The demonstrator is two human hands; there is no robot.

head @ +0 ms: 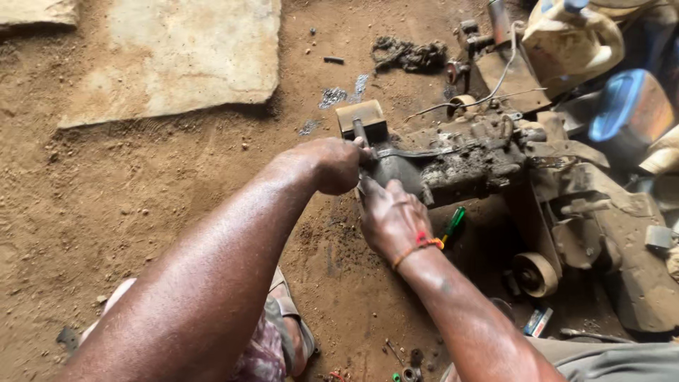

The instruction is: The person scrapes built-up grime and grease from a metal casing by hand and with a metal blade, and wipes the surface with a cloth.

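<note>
Now | both grips, left hand (pixel 332 164) and right hand (pixel 390 216), clamped on greasy engine block (pixel 453 163) | green-handled screwdriver (pixel 453 223) beside | chain (pixel 409 54) beyond

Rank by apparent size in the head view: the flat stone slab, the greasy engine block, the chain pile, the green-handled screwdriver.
1. Flat stone slab
2. Greasy engine block, though it lies nearer the camera
3. Chain pile
4. Green-handled screwdriver, partly hidden by the right hand

Bare, reddish-brown dirt floor (pixel 141 205), gritty with small pebbles. Far left, 1 flat pale stone slab (pixel 184 56). Daylight falling soft and even.
</note>
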